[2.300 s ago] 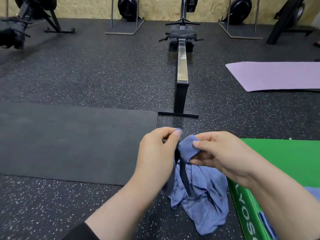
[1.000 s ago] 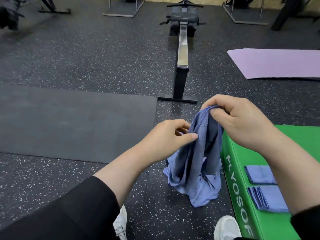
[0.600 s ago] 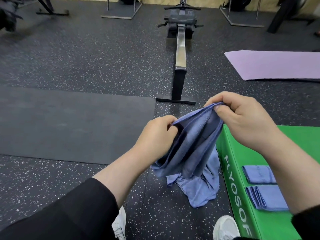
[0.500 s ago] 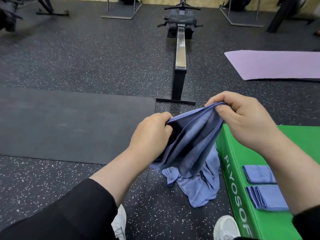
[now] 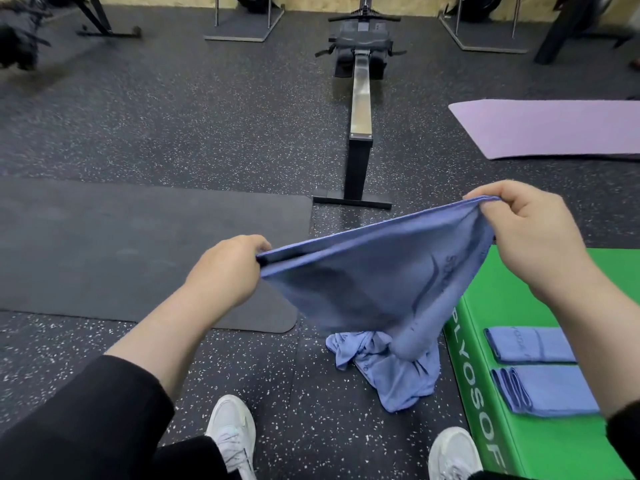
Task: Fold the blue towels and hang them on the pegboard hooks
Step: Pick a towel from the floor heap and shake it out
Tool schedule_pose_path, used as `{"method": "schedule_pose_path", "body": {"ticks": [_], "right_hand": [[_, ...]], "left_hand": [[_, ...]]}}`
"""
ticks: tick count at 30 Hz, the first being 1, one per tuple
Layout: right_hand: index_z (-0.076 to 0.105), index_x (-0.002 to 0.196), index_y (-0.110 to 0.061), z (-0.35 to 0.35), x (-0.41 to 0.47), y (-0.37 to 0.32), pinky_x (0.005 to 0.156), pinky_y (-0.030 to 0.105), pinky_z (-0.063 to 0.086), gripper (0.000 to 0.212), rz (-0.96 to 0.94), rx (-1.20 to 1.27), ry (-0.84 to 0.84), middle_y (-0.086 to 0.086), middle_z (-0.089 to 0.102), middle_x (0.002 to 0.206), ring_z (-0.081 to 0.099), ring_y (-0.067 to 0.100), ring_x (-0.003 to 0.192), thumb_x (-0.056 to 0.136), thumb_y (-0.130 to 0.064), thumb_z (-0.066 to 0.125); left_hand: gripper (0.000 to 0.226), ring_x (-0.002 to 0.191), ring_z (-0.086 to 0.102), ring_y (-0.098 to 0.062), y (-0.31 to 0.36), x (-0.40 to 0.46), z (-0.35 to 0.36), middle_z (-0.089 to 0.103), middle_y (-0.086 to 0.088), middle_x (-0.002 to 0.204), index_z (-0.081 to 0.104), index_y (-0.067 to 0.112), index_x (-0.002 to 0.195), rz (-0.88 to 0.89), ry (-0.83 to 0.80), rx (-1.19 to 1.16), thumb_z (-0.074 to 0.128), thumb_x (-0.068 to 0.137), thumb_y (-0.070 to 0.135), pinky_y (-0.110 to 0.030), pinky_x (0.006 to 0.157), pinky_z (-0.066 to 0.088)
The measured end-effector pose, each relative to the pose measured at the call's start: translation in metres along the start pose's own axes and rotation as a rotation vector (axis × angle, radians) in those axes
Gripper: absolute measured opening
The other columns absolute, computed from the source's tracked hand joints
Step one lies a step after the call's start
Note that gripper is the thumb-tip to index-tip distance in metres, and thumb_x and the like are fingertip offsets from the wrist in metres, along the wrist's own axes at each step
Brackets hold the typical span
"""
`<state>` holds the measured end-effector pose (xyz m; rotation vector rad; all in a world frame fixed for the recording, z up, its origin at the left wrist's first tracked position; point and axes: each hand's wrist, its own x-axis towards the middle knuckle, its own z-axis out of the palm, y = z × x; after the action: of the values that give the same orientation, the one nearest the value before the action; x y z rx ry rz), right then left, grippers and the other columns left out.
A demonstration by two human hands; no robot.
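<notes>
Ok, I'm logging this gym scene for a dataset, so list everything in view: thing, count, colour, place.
held towel: 1, blue, stretched between both hands
floor towels: crumpled heap, blue, count unclear, floor beside the box
folded towels: 2, blue, on the box
box: 1, green, lower right
black mat: 1, left floor
purple mat: 1, upper right floor
rower: 1, black and steel, centre back
stands: several, dark, along the back wall
shoes: 2, white, bottom edge
left hand: grips the held towel's left end
right hand: pinches its right end
</notes>
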<state>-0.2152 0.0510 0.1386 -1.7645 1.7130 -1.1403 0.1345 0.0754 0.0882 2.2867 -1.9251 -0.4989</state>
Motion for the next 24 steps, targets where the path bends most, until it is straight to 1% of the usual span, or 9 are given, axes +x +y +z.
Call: {"method": "schedule_pose_path", "body": {"ticks": [1, 3, 6, 9, 14, 16, 20, 22, 24], "right_hand": [[0.072, 0.086, -0.025, -0.002, -0.001, 0.004, 0.056, 0.014, 0.039, 0.029, 0.006, -0.034, -0.026, -0.014, 0.068, 0.075, 0.055, -0.005, 0.058, 0.094, -0.007, 0.050], [0.072, 0.090, -0.024, -0.003, -0.004, 0.012, 0.049, 0.017, 0.035, 0.028, 0.027, -0.118, -0.112, -0.015, 0.065, 0.066, 0.054, -0.004, 0.051, 0.095, -0.006, 0.051], [0.073, 0.092, -0.025, -0.004, -0.006, 0.026, 0.061, 0.031, 0.045, 0.028, 0.059, -0.212, -0.201, -0.004, 0.072, 0.079, 0.064, 0.010, 0.067, 0.095, -0.006, 0.053], [0.072, 0.091, -0.028, -0.007, -0.006, 0.037, 0.066, 0.034, 0.044, 0.027, 0.073, -0.225, -0.254, 0.001, 0.074, 0.083, 0.067, 0.034, 0.084, 0.097, -0.009, 0.055], [0.072, 0.088, -0.028, -0.011, -0.006, 0.047, 0.065, 0.034, 0.045, 0.025, 0.082, -0.206, -0.241, 0.000, 0.074, 0.082, 0.069, 0.036, 0.088, 0.098, -0.011, 0.057], [0.073, 0.092, -0.025, -0.013, -0.004, 0.049, 0.061, 0.032, 0.041, 0.022, 0.091, -0.175, -0.223, 0.000, 0.075, 0.083, 0.069, 0.036, 0.088, 0.098, -0.011, 0.057], [0.073, 0.088, -0.026, -0.015, -0.005, 0.048, 0.059, 0.029, 0.038, 0.023, 0.093, -0.170, -0.213, -0.004, 0.075, 0.080, 0.068, 0.033, 0.082, 0.097, -0.012, 0.057], [0.073, 0.089, -0.023, -0.017, -0.007, 0.047, 0.062, 0.031, 0.040, 0.023, 0.095, -0.144, -0.211, -0.003, 0.075, 0.082, 0.069, 0.034, 0.087, 0.097, -0.010, 0.056], [0.073, 0.088, -0.024, -0.018, -0.009, 0.046, 0.065, 0.032, 0.043, 0.024, 0.095, -0.128, -0.197, -0.002, 0.075, 0.083, 0.070, 0.035, 0.089, 0.097, -0.009, 0.056]], "left_hand": [[0.040, 0.090, 0.063, -0.029, -0.004, -0.001, -0.002, 0.071, 0.003, 0.100, 0.068, 0.035, 0.104, -0.025, -0.017, -0.004, 0.047, 0.085, 0.006, -0.035, 0.076, 0.052], [0.028, 0.071, 0.066, -0.023, -0.011, -0.003, -0.007, 0.075, 0.004, 0.083, 0.070, 0.030, 0.091, -0.071, -0.060, -0.110, 0.052, 0.083, 0.009, -0.032, 0.067, 0.053], [0.020, 0.040, 0.050, -0.017, -0.013, -0.013, -0.016, 0.068, -0.004, 0.056, 0.071, 0.019, 0.086, -0.109, -0.102, -0.423, 0.055, 0.086, 0.008, -0.023, 0.047, 0.037], [0.025, 0.046, 0.047, -0.019, -0.012, -0.018, -0.024, 0.069, -0.010, 0.062, 0.076, 0.013, 0.090, -0.118, -0.144, -0.694, 0.052, 0.090, 0.005, -0.023, 0.049, 0.036], [0.040, 0.085, 0.073, -0.023, -0.007, -0.027, -0.033, 0.078, -0.013, 0.098, 0.080, 0.013, 0.100, -0.091, -0.243, -0.937, 0.043, 0.092, 0.001, -0.035, 0.077, 0.053], [0.035, 0.088, 0.070, -0.018, -0.009, -0.027, -0.033, 0.078, -0.004, 0.094, 0.080, 0.017, 0.101, -0.009, -0.208, -0.817, 0.050, 0.091, 0.001, -0.032, 0.078, 0.051], [0.012, 0.062, 0.046, -0.017, -0.009, -0.026, -0.027, 0.063, 0.001, 0.066, 0.077, 0.024, 0.082, 0.084, 0.026, -0.464, 0.071, 0.084, 0.014, -0.028, 0.061, 0.036], [0.014, 0.058, 0.051, -0.020, -0.004, -0.027, -0.026, 0.067, 0.005, 0.062, 0.074, 0.022, 0.073, 0.096, 0.111, -0.422, 0.069, 0.086, 0.017, -0.030, 0.056, 0.040], [0.023, 0.055, 0.058, -0.014, 0.000, -0.027, -0.028, 0.070, 0.003, 0.062, 0.071, 0.018, 0.070, 0.123, 0.154, -0.454, 0.066, 0.092, 0.022, -0.031, 0.060, 0.045]]}}
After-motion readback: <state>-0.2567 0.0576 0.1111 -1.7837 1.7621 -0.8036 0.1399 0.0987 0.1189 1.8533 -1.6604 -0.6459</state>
